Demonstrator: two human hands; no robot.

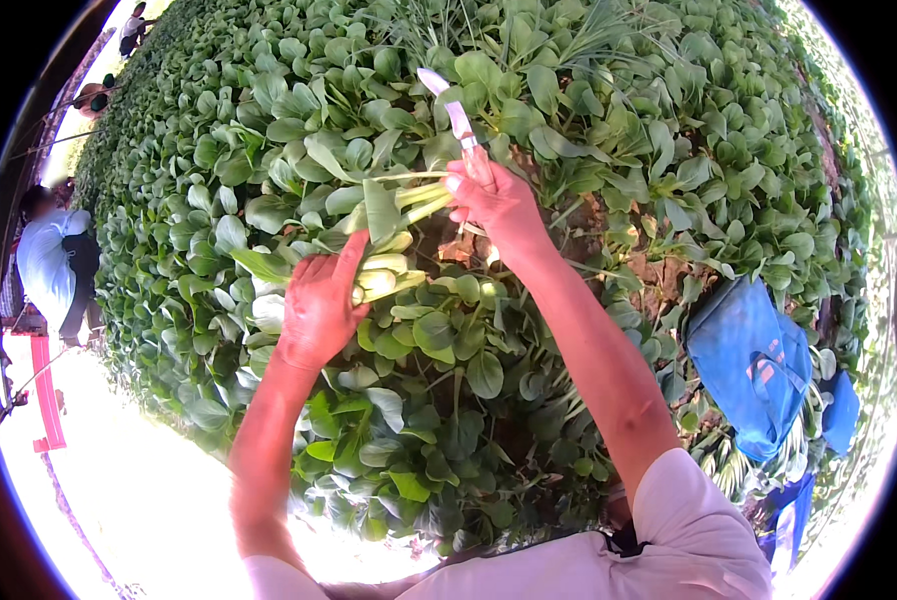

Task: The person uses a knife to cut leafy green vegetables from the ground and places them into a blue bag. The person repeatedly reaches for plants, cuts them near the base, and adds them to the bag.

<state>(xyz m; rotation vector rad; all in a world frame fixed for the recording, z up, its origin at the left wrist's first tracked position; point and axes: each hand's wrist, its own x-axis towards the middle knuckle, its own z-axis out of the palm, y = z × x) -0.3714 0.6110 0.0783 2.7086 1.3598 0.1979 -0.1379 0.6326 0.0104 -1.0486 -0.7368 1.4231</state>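
My left hand point(319, 305) is closed around a small bunch of bok choy point(384, 275). The pale cut stalk ends point right, out past my fingers. My right hand point(499, 205) grips the handle of a knife point(461, 118), whose slightly curved blade points up and away to the left. The thumb and fingers of that hand also touch the tips of a few pale green stalks point(424, 200) that reach across from the left hand. A broad leaf partly hides these stalks. Below both hands, uncut bok choy plants point(434, 335) grow densely.
A blue bag point(754, 365) lies among the plants at the right, with pale stalks beside it. At the left edge a person in a light blue top point(54, 260) sits near a red stand point(45, 390). Another person point(134, 30) is farther off. Brown soil point(659, 280) shows between plants.
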